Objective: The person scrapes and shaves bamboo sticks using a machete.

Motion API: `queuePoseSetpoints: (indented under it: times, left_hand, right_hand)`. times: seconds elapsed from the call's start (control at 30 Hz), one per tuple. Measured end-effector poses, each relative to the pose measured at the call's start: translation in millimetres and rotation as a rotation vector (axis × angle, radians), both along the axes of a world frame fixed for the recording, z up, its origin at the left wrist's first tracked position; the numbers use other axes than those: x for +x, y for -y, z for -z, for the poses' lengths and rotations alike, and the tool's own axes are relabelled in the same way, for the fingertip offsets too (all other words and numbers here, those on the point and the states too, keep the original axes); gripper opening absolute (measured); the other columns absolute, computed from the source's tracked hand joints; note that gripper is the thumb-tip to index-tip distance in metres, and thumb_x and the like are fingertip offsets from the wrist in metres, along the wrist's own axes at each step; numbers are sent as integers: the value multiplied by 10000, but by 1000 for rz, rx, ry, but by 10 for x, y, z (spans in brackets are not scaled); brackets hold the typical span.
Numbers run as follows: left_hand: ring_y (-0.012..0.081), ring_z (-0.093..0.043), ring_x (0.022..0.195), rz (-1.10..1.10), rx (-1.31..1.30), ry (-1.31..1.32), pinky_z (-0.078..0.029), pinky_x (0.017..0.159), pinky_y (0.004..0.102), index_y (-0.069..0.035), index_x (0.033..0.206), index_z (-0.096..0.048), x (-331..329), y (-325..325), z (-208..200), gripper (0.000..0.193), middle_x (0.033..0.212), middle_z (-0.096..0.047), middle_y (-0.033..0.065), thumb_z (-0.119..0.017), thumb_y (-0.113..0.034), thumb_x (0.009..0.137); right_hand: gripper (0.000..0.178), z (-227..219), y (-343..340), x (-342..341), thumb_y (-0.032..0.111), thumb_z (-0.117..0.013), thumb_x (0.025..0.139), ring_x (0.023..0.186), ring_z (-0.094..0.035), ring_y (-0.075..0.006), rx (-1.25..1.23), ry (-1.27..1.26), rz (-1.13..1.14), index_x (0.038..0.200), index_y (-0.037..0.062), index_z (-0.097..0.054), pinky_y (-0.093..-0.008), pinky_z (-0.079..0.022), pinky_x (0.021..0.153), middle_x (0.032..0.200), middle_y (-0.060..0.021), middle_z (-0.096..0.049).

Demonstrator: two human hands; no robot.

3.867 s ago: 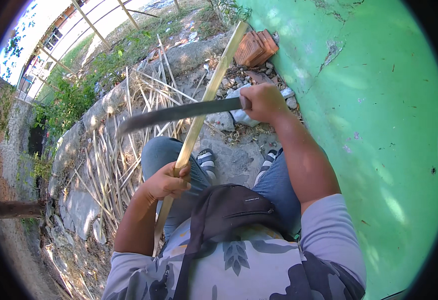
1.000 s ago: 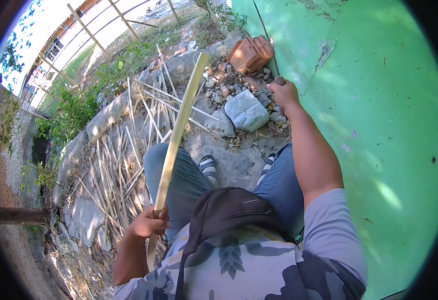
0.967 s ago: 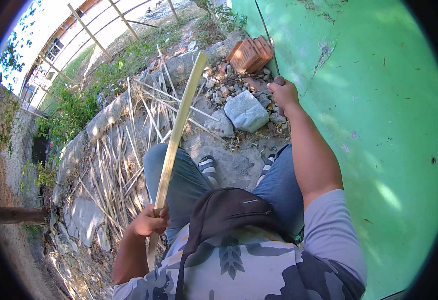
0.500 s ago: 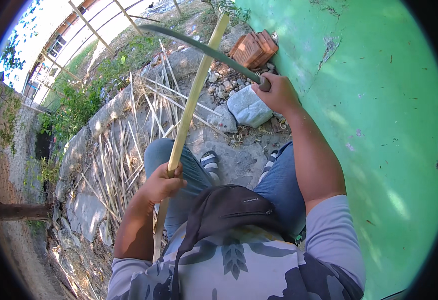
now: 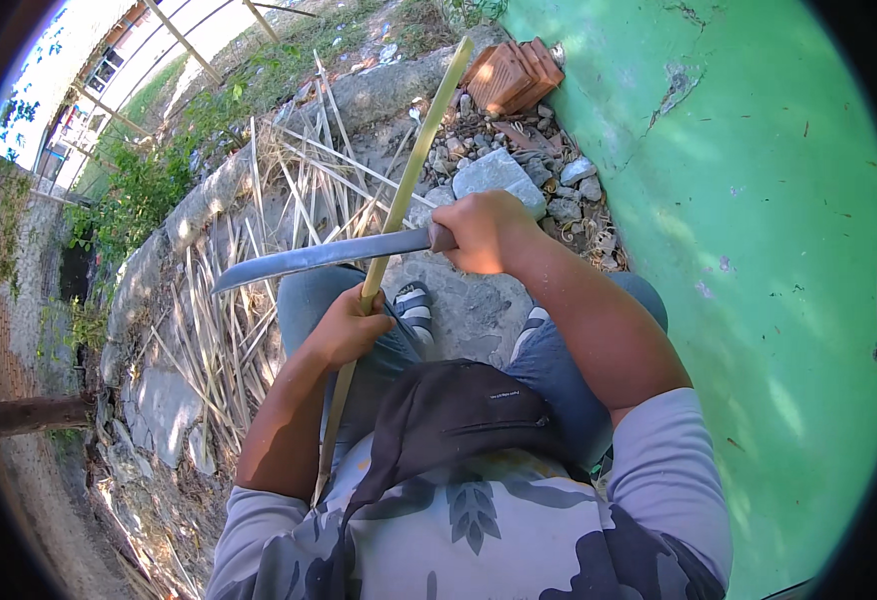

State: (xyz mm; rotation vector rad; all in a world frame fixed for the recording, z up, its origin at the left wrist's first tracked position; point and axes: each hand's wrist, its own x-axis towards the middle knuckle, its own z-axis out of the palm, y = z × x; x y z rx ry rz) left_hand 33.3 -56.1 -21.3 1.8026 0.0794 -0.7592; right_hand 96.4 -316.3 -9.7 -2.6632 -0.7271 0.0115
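A long pale bamboo strip [image 5: 414, 165] slants up and away from beside my left hip. My left hand [image 5: 351, 328] is closed round it at about knee height. In my right fist [image 5: 489, 230] is the brown handle of a machete [image 5: 319, 258]. Its grey blade points left, crossing the strip a little above my left hand. From this view I cannot tell whether the edge touches the bamboo or passes over it. Several thin split strips [image 5: 229, 330] lie in a loose heap on the ground to the left of my knees.
A grey stone block [image 5: 499, 178] and rubble lie ahead of my feet, with stacked orange tiles [image 5: 514, 78] beyond. A green wall [image 5: 749, 260] runs along my right. Rough stone edging [image 5: 194, 228] and bushes stand at the left. A black bag [image 5: 469, 405] rests on my lap.
My right hand has come down and inward, bringing the machete from a raised slant to nearly level across the strip. My left hand and the strip have shifted slightly up and right.
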Motion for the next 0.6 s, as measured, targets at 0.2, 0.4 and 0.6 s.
queuePoseSetpoints:
  times: [0.2,0.4,0.6]
  left_hand:
    - [62,-439,531,163,119,115,-356,468,255,-133,904,-441,13,-70,159,293,730,-459,-47,-713,-53,828]
    - [62,-425,522,133,69,147,-345,464,254,-130,911,-441,21,-128,239,303,731,-459,-40,-720,-60,819]
    - [48,-400,484,69,-239,-162,-299,420,239,-147,917,-424,69,-161,91,302,716,-462,-44,-692,-32,837]
  right_hand:
    - [162,358,358,325,263,-688,817,840,-675,-389,228,-120,311,886,116,-686,-482,-534,753,857,-155,-701]
    - [154,201,-31,78,241,-697,817,799,-670,-387,-32,-150,80,875,98,-695,-475,-530,720,829,-170,-699]
    - [155,459,255,382,235,-692,796,904,-705,-313,127,-201,310,922,154,-732,-431,-553,810,898,-110,-734]
